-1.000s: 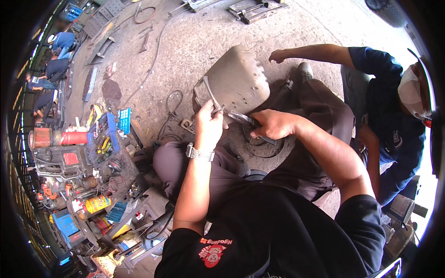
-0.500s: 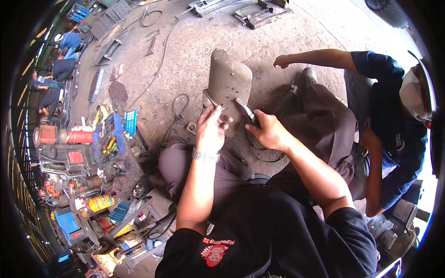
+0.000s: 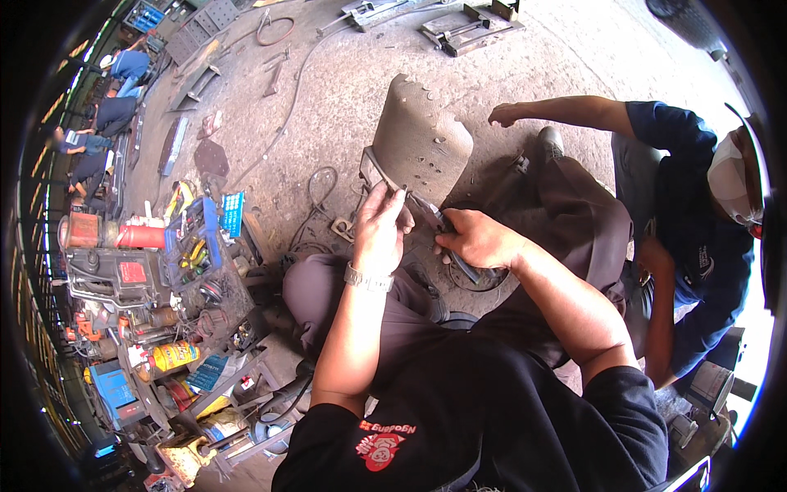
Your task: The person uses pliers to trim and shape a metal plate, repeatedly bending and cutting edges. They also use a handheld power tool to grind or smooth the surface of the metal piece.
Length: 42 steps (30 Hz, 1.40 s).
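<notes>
A beige-brown curved panel (image 3: 422, 143) with a rough texture and several small holes stands tilted in front of me. A metal strip (image 3: 373, 166) runs along its near edge. My left hand (image 3: 380, 220), with a metal watch on the wrist, is closed, thumb and fingers pinching at that near edge. My right hand (image 3: 484, 239) is wrapped round a pair of pliers (image 3: 429, 215). The pliers' jaws point at the near edge of the panel, just right of my left fingertips. Whether the jaws bite on anything is too small to tell.
A co-worker (image 3: 689, 197) crouches at right, one arm stretched toward the panel. Left of me lie a blue toolbox (image 3: 193, 246), a yellow bottle (image 3: 175, 356) and cluttered tools. A thin cable (image 3: 299, 90) crosses the floor. Steel frames (image 3: 471, 31) lie farther off.
The panel has tilted and shifted right. My left hand has moved slightly right along with its near edge. The pliers have come down and closer to my left fingertips.
</notes>
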Available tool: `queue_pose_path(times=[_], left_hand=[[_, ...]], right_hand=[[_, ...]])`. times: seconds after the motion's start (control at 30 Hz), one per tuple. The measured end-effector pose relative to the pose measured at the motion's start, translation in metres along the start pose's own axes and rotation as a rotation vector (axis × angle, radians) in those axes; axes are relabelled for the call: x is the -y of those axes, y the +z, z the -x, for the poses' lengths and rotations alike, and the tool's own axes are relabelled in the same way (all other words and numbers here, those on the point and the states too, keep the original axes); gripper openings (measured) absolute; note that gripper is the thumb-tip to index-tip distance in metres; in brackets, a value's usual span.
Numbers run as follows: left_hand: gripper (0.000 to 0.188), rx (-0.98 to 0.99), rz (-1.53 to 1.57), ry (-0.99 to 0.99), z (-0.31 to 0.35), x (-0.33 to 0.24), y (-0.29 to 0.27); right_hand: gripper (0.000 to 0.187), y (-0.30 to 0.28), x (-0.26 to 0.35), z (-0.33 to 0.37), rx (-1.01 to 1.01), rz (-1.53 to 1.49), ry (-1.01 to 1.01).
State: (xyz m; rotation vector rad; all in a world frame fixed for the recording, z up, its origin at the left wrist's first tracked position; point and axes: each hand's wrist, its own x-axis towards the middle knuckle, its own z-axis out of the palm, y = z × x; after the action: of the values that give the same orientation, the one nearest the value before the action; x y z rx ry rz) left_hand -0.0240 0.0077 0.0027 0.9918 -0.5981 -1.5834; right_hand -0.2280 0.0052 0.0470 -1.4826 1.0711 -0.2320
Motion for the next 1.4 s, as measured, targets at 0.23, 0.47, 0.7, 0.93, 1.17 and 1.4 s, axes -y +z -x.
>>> queue_pose_path(times=[0.23, 0.47, 0.7, 0.93, 1.17, 1.4], left_hand=[[0.020, 0.026, -0.047, 0.024, 0.003, -0.002, 0.009], [0.029, 0.049, -0.111, 0.056, 0.003, 0.001, 0.007], [0.047, 0.059, -0.360, 0.150, 0.007, 0.005, 0.012], [0.041, 0.021, -0.606, 0.387, 0.002, 0.022, 0.007], [0.021, -0.046, -0.210, 0.189, -0.006, 0.031, 0.008], [0.012, -0.128, 0.116, -0.106, -0.009, 0.035, -0.015]], right_hand=[[0.024, 0.003, -0.008, -0.004, -0.011, 0.074, -0.055], [0.022, 0.003, -0.006, -0.002, 0.051, -0.247, 0.035], [0.023, -0.013, 0.001, 0.006, 0.152, -0.505, 0.135], [0.028, -0.020, -0.004, 0.005, 0.204, -0.620, 0.155], [0.032, -0.024, -0.014, -0.008, 0.175, -0.326, 0.148], [0.032, -0.008, -0.050, 0.005, -0.191, 0.297, -0.244]])
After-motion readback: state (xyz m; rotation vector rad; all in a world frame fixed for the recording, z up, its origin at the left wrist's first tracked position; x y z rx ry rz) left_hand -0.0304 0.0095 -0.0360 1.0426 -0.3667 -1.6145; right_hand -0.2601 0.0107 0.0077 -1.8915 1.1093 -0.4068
